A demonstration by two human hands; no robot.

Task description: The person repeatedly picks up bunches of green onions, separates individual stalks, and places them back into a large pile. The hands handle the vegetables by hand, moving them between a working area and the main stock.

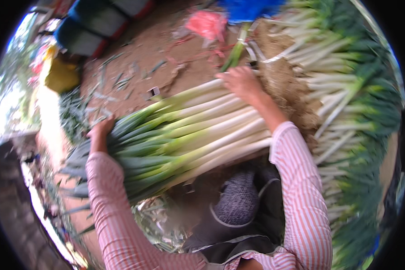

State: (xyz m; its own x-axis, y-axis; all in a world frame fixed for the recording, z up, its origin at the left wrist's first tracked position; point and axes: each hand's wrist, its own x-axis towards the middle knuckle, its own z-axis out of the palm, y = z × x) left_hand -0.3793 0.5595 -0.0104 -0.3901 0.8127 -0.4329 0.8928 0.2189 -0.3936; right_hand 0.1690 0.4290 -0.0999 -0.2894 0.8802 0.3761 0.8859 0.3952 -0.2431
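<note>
A broad layer of long green onions (195, 130) lies across in front of me, dark leaves to the left and white stalks to the right. My left hand (102, 130) grips the far edge of the leaves. Over the far edge of the white stalks, my right hand (241, 84) is curled around the outermost ones; its fingertips are partly hidden. The root ends (287, 84) form a brown, fibrous mass beyond my right forearm. Just past that hand, a few green stalks (236, 54) with a white tie around them lie on the soil.
Many more green onions (341, 101) run in a long row down the right side. Pink plastic (207, 25) and blue sheeting (253, 8) lie at the far side. Leaf scraps (121, 81) litter the soil. A yellow bag (62, 76) and wrapped bundles (91, 27) stand at upper left.
</note>
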